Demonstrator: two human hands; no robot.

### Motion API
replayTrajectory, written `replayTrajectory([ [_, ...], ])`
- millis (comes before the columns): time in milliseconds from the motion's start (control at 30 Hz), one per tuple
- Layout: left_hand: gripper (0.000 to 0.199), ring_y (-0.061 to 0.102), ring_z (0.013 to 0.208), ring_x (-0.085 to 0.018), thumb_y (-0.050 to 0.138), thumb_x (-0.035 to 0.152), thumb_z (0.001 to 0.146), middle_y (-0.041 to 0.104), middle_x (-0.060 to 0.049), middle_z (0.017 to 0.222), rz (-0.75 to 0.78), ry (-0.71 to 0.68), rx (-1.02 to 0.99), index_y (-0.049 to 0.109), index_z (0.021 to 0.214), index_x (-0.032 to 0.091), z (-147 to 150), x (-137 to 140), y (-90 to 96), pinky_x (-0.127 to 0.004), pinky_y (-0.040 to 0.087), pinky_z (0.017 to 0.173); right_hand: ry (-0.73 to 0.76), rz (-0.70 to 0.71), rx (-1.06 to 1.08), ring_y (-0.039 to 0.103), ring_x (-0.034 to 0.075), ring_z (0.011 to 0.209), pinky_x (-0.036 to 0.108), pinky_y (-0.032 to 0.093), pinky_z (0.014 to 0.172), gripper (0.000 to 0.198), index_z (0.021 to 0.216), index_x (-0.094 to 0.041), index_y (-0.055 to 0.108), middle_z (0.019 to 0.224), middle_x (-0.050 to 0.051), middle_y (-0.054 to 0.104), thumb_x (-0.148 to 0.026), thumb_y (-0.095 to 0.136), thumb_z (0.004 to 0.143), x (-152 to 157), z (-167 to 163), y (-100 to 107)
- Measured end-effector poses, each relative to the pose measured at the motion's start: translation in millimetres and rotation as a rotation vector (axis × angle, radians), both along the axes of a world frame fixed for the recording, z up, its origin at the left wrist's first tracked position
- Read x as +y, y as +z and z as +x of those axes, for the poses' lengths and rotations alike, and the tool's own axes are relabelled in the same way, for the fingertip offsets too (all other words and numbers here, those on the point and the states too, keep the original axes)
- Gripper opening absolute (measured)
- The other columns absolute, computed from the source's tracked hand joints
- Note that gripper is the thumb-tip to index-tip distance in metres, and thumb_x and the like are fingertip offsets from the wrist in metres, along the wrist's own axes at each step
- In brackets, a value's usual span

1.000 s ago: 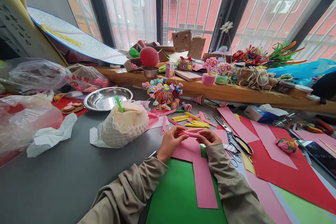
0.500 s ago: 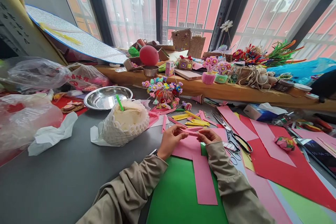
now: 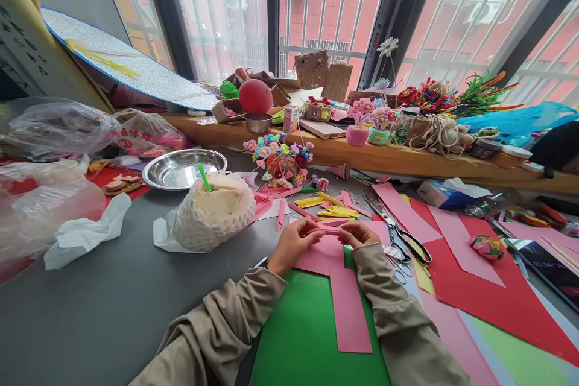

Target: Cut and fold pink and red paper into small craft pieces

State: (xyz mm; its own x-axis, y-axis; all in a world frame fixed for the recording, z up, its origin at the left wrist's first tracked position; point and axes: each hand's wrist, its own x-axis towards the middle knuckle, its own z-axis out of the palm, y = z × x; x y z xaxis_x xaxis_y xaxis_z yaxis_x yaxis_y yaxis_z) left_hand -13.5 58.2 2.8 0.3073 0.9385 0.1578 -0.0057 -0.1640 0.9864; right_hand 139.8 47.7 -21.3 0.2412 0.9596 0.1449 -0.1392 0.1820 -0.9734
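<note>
My left hand [image 3: 294, 243] pinches one end of a narrow folded pink paper strip [image 3: 329, 231]. The strip's other end is between the fingers of my right hand [image 3: 358, 234]. Both hands are closed on it, just above larger pink paper [image 3: 319, 256]. A long pink paper piece [image 3: 351, 313] lies on a green sheet [image 3: 301, 325] beneath my forearms. Past my hands lie folded yellow paper strips [image 3: 337, 211] and more pink strips [image 3: 281, 215]. Black-handled scissors [image 3: 414, 245] rest right of my right hand, partly over a smaller pair [image 3: 400, 270].
A coconut in white foam netting [image 3: 212, 214] with a green straw stands to the left, before a steel plate [image 3: 154, 174]. Red paper [image 3: 456, 280] and a phone [image 3: 549, 265] lie at right. A wooden ledge [image 3: 312, 145] carrying crafts runs along the back.
Both hands stay on the pink strip with only a slight shift of the fingers. The whole view has moved slightly.
</note>
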Motion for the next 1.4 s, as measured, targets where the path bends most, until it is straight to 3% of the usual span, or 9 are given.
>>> replayTrajectory([
  [167, 0.026, 0.054, 0.053, -0.011, 0.053, 0.038, 0.065, 0.058, -0.002, 0.06, 0.063, -0.041, 0.092, 0.059, 0.068, 0.013, 0, -2, -1.5, -0.021, 0.044, 0.052, 0.066, 0.004, -0.077, 0.053, 0.01, 0.046, 0.024, 0.046, 0.045, 0.027, 0.064, -0.017, 0.057, 0.055, -0.002, 0.058, -0.036, 0.067, 0.047, -1, -4, -5],
  [333, 0.023, 0.054, 0.057, -0.012, 0.052, 0.036, 0.066, 0.059, -0.003, 0.064, 0.16, -0.021, 0.161, 0.059, 0.068, 0.014, -1, -1, -2.6, -0.021, 0.043, 0.055, 0.17, -0.031, -0.284, 0.046, 0.007, 0.039, 0.02, 0.038, 0.038, 0.019, 0.066, -0.018, 0.062, 0.053, -0.002, 0.057, -0.035, 0.06, 0.058, -3, 0, 1],
  [467, 0.024, 0.053, 0.056, -0.012, 0.049, 0.035, 0.068, 0.06, -0.003, 0.063, 0.209, -0.06, 0.234, 0.062, 0.069, 0.015, -2, -1, -1.2, -0.02, 0.041, 0.055, 0.157, -0.025, -0.403, 0.042, 0.007, 0.037, 0.019, 0.035, 0.036, 0.018, 0.061, -0.019, 0.064, 0.051, -0.001, 0.057, -0.036, 0.058, 0.061, -7, 3, 8],
  [600, 0.025, 0.053, 0.055, -0.012, 0.048, 0.036, 0.068, 0.061, -0.003, 0.061, 0.233, -0.041, 0.292, 0.063, 0.068, 0.016, -1, -2, 0.0, -0.02, 0.041, 0.055, 0.161, -0.019, -0.377, 0.042, 0.007, 0.037, 0.019, 0.035, 0.035, 0.018, 0.06, -0.019, 0.064, 0.053, 0.0, 0.058, -0.035, 0.058, 0.06, -7, 1, 8],
  [867, 0.025, 0.055, 0.061, -0.013, 0.048, 0.037, 0.069, 0.061, -0.003, 0.064, 0.191, 0.053, 0.204, 0.06, 0.068, 0.015, -1, -1, -1.5, -0.021, 0.042, 0.059, 0.035, -0.048, -0.087, 0.043, 0.007, 0.035, 0.018, 0.032, 0.03, 0.025, 0.067, -0.017, 0.061, 0.05, -0.002, 0.056, -0.034, 0.066, 0.049, -2, -3, -2],
  [1133, 0.024, 0.055, 0.07, -0.014, 0.049, 0.036, 0.069, 0.062, -0.004, 0.075, 0.211, 0.024, 0.215, 0.06, 0.074, 0.016, 0, -1, 0.0, -0.021, 0.041, 0.063, 0.054, -0.01, -0.13, 0.043, 0.006, 0.035, 0.017, 0.03, 0.03, 0.019, 0.061, -0.017, 0.06, 0.049, -0.002, 0.054, -0.035, 0.061, 0.056, -4, -1, 0],
  [1400, 0.027, 0.054, 0.064, -0.012, 0.047, 0.038, 0.07, 0.063, -0.003, 0.07, 0.302, -0.009, 0.34, 0.063, 0.07, 0.016, -1, -2, -0.1, -0.02, 0.039, 0.058, 0.178, -0.03, -0.29, 0.049, 0.009, 0.045, 0.02, 0.037, 0.04, 0.019, 0.065, -0.017, 0.057, 0.055, -0.001, 0.055, -0.035, 0.059, 0.06, -3, 2, -1],
])
